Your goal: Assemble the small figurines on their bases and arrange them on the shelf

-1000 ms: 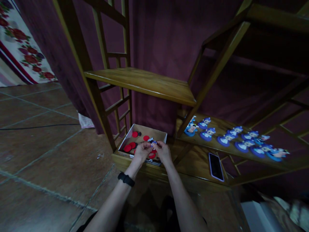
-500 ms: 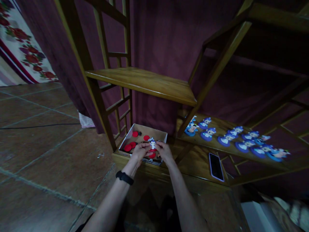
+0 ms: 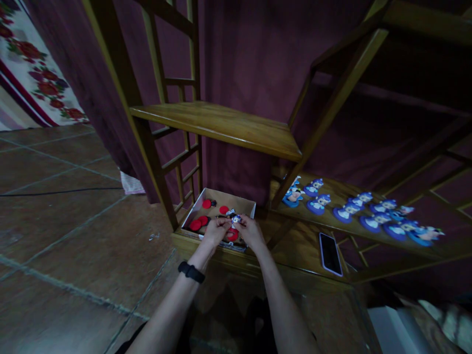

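Note:
A small purple-haired figurine (image 3: 236, 221) with a white body is pinched between my two hands, over an open cardboard box (image 3: 236, 200). My left hand (image 3: 217, 231) closes on it from the left, a dark band around the wrist. From the right, my right hand (image 3: 250, 231) grips it with thumb and fingers. Inside the box lie several red discs (image 3: 195, 224), some with small dark figures beside them. A red disc (image 3: 232, 234) shows just below the figurine; whether it is joined to it I cannot tell.
Several purple and blue figurines (image 3: 345, 212) stand on the raised wooden shelf (image 3: 328, 182) at right. A phone (image 3: 330, 253) lies on the lower board. Another shelf (image 3: 217, 125) juts out above the box, between wooden uprights. A thin cable (image 3: 62, 192) crosses the tiled floor.
The figurine has shifted slightly right and is tilted in my fingers. Both hands stay over the box.

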`<act>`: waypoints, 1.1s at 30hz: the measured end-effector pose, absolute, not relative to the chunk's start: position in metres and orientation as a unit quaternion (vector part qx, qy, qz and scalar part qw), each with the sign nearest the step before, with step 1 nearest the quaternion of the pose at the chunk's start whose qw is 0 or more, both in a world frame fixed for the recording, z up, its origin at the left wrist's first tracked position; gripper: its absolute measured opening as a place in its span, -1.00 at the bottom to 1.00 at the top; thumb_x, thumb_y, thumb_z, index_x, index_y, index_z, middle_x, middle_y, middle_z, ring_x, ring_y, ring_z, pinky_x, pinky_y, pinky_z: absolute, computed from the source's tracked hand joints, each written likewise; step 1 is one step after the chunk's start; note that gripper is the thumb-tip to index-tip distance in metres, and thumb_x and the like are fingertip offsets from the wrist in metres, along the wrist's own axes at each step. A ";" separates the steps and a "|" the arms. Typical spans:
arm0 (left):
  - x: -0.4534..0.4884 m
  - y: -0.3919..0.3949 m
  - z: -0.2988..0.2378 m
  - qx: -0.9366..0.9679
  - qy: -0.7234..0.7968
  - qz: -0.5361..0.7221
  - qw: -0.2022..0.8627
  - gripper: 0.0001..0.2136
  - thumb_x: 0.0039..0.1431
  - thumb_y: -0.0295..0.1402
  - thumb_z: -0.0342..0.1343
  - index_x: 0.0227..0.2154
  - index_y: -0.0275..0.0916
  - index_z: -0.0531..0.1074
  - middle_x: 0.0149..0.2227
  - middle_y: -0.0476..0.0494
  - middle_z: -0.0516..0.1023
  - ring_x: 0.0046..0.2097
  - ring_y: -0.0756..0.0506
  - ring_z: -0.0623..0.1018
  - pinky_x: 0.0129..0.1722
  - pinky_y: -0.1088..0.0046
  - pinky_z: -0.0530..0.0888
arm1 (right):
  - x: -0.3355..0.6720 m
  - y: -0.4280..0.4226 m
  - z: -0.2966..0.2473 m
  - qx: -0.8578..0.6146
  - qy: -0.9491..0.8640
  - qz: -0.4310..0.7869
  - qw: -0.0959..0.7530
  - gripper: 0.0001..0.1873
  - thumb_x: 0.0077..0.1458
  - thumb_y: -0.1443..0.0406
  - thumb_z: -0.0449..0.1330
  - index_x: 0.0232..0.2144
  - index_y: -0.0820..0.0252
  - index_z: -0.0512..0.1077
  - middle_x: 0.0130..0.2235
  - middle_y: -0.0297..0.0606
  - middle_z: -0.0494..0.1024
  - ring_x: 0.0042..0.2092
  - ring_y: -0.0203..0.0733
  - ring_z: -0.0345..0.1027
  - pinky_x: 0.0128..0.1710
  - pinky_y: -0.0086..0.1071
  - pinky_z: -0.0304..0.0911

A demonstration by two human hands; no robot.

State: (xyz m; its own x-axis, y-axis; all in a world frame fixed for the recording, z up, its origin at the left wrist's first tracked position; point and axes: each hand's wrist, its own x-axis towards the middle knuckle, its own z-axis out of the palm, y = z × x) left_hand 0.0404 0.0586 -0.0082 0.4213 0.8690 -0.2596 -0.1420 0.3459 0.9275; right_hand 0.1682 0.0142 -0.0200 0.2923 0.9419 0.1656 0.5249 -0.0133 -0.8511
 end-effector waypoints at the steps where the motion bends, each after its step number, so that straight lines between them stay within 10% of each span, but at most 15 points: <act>1: 0.040 0.059 -0.008 0.446 0.405 0.355 0.715 -0.87 -0.13 -0.44 0.25 -0.46 -0.38 0.52 -0.55 -0.11 0.55 -0.58 0.05 0.48 -0.56 0.59 0.45 | 0.168 0.014 -0.019 -0.670 -0.550 0.235 0.440 -0.80 -0.04 0.30 0.12 -0.31 0.10 0.47 -0.39 -0.34 0.53 -0.37 -0.26 0.36 -0.35 -0.42 0.23; 33: 0.037 0.060 -0.012 0.378 0.388 0.386 0.747 -0.88 -0.12 -0.51 0.22 -0.43 -0.37 0.50 -0.47 -0.14 0.54 -0.49 0.03 0.49 -0.45 0.52 0.47 | 0.161 0.018 -0.019 -0.540 -0.443 0.437 0.567 -0.76 -0.16 0.26 0.19 -0.35 0.19 0.49 -0.36 -0.32 0.57 -0.31 -0.21 0.41 -0.25 -0.35 0.31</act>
State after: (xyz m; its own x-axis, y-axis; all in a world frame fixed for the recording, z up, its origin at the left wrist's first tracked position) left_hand 0.0367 0.0597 -0.0120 0.4009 0.8698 -0.2876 -0.2827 0.4160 0.8643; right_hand 0.1615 0.0181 -0.0188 0.2259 0.9737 0.0301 -0.0184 0.0351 -0.9992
